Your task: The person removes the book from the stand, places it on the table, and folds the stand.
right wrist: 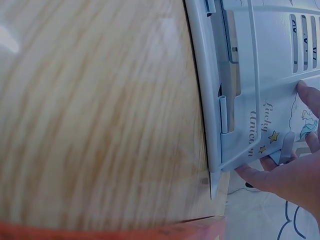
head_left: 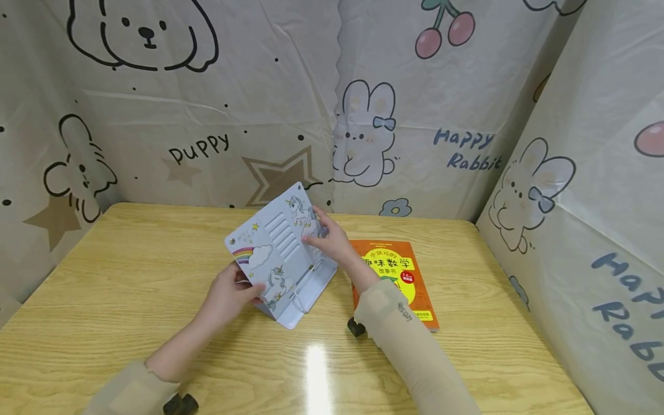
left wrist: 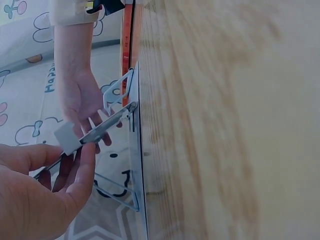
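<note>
1. Pale cloth (head_left: 301,86) printed with puppies, rabbits, cherries and stars hangs behind and along the sides; below it spreads a wood-grain bench (head_left: 129,276), with a bright streak of reflected light towards 6 o'clock
2. Near the middle of the bench is a pale blue book stand (head_left: 282,266), turned askew so that its top edge faces 11 o'clock, the back plate leaning
3. Slots, unicorns and a rainbow with a cloud cover the plate's face; the right wrist view shows the words "Lucky Unicorn" there too
4. Along the stand's 5 o'clock side runs a ledge (head_left: 319,291); in the wrist views the stand's foot lies along the bench
5. At the stand's 8 o'clock, the left hand (head_left: 228,294) pinches the plate's edge, thumb on the printed face and fingers (left wrist: 82,175) bent behind, the gap narrow with only thin plate between
6. Between 2 and 3 o'clock, the right hand (head_left: 334,239) holds the opposite edge, its fingers (right wrist: 255,177) narrowed on the plate from front and back
7. An orange book (head_left: 402,265) with a yellow circle on its cover lies flat between 3 and 4 o'clock of the stand, partly hidden by the right arm
8. Beige sleeves (head_left: 415,346) cover both forearms, with a small black piece (head_left: 356,327) beside the right cuff
</note>
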The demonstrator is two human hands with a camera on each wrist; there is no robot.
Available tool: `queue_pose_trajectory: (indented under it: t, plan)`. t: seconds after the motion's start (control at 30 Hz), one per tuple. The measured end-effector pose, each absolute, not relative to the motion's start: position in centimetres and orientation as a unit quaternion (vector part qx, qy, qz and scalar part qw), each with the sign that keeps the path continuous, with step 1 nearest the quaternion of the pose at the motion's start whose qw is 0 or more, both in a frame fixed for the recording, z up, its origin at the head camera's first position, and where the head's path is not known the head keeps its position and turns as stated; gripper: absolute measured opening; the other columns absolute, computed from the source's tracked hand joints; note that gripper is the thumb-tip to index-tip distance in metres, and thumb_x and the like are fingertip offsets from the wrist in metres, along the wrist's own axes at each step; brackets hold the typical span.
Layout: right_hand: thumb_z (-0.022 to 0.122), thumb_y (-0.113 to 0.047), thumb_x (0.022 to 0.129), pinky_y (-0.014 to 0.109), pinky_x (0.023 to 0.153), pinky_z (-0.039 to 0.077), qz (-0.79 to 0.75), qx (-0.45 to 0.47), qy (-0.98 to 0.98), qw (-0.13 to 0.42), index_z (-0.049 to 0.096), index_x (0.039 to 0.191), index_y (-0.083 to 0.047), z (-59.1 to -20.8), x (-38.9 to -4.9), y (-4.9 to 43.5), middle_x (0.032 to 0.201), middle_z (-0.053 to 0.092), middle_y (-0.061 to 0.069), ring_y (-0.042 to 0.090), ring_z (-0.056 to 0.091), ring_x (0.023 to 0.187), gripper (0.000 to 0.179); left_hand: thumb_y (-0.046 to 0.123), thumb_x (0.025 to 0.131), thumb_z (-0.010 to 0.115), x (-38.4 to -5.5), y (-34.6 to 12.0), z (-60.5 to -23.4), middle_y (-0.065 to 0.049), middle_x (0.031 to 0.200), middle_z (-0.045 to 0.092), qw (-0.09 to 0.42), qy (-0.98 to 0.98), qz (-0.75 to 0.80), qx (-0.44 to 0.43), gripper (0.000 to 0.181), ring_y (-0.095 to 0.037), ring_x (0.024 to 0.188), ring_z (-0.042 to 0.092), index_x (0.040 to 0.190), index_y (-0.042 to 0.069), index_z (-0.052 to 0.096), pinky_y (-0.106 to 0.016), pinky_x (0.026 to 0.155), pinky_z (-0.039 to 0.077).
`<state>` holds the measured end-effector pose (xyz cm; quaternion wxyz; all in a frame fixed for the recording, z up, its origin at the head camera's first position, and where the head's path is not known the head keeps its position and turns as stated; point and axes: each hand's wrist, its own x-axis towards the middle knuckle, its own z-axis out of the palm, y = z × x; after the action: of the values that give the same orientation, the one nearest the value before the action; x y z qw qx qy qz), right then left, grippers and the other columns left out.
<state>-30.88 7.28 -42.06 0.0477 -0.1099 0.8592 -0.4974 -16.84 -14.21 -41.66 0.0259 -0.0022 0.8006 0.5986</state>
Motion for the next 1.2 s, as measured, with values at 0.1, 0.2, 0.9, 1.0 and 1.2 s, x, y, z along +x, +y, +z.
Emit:
queue_pose_trajectory:
  t: [0.1,0.2,0.9,1.0,1.2]
  plan:
    - [0.073,-0.022,0.083,0.046,0.106,0.037,-0.498,-0.114,0.858,0.051,0.031,0.147,-0.034,-42.0,-30.9,7.3,0.136,0.045,0.014,0.03,0.045,0.121,0.077,-0.001,0.087,0.063,-16.8,-14.2,-41.7,-0.025,0.108,0.058,0.029,0.802,0.596,0.0,0.04,-0.024,0.09,0.064,0.122,-0.007,0.044,-0.035,0.073,0.058]
    - [0.073,-0.022,0.083,0.046,0.107,0.036,-0.499,-0.111,0.858,0.053,0.031,0.147,-0.034,-42.0,-30.9,7.3,0.139,0.044,0.014,0.03,0.044,0.123,0.077,0.0,0.087,0.063,-16.8,-14.2,-41.7,-0.025,0.108,0.058,0.032,0.806,0.591,0.0,0.04,-0.025,0.091,0.064,0.122,-0.007,0.045,-0.036,0.073,0.058]
    - [0.077,-0.019,0.077,0.045,0.114,0.026,-0.506,-0.092,0.858,0.0,0.019,0.151,-0.016,-41.6,-26.9,5.9,0.154,0.021,0.012,0.03,0.028,0.137,0.094,0.011,0.086,0.069,-18.2,-18.4,-39.0,-0.024,0.118,0.056,0.033,0.785,0.609,0.111,0.062,-0.023,0.095,0.062,0.137,0.007,0.035,-0.037,0.075,0.058]
    - [0.077,-0.018,0.077,0.044,0.115,0.024,-0.511,-0.101,0.854,-0.002,0.017,0.152,-0.014,-41.4,-26.2,5.7,0.154,0.021,0.011,0.029,0.027,0.138,0.096,0.006,0.086,0.068,-18.5,-18.8,-38.7,-0.024,0.119,0.055,0.025,0.777,0.614,0.135,0.069,-0.019,0.092,0.062,0.144,0.012,0.031,-0.036,0.074,0.058]
    - [0.077,-0.021,0.078,0.045,0.114,0.025,-0.507,-0.117,0.854,0.007,0.015,0.152,-0.018,-41.3,-25.2,5.3,0.155,0.022,0.008,0.027,0.024,0.141,0.096,0.003,0.086,0.066,-19.0,-19.2,-38.2,-0.026,0.12,0.051,0.023,0.769,0.616,0.171,0.075,-0.019,0.091,0.064,0.148,0.016,0.025,-0.039,0.074,0.058]
